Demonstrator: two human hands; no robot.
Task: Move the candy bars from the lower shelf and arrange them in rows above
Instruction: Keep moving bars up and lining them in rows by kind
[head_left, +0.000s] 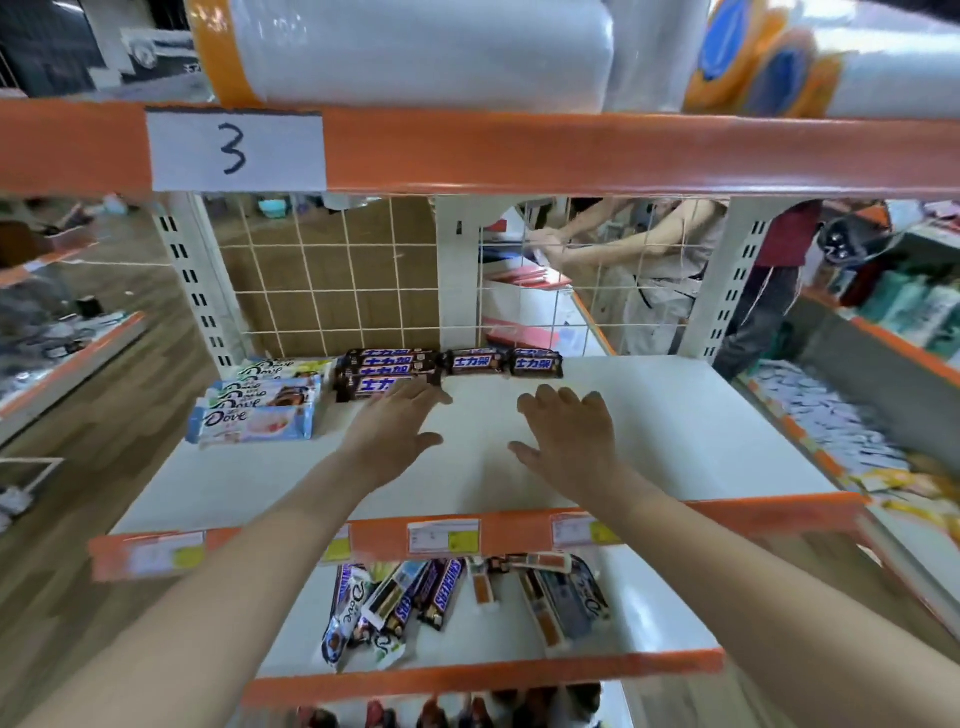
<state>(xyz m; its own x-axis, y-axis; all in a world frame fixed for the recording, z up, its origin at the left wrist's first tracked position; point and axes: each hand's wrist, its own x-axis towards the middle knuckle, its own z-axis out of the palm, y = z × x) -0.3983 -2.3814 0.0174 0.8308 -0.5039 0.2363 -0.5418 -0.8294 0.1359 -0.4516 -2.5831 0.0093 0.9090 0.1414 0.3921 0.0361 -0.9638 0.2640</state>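
Now, from the head view, your left hand (397, 421) and right hand (563, 431) hover spread and empty over the upper shelf (675, 441). The loose candy bars (441, 597) below look light, slick-wrapped; pinch each mid-length.

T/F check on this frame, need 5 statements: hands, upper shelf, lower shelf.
1. Both hands hold nothing. True: left hand and right hand are open over the upper shelf.
2. The Dove bars lie left of the Snickers bars on the upper shelf. True.
3. The lower shelf has been emptied. False: a loose pile of candy bars lies there.
4. The label above reads 5. False: the label reads 3.
5. The right hand pinches a Snickers bar. False: it is open.
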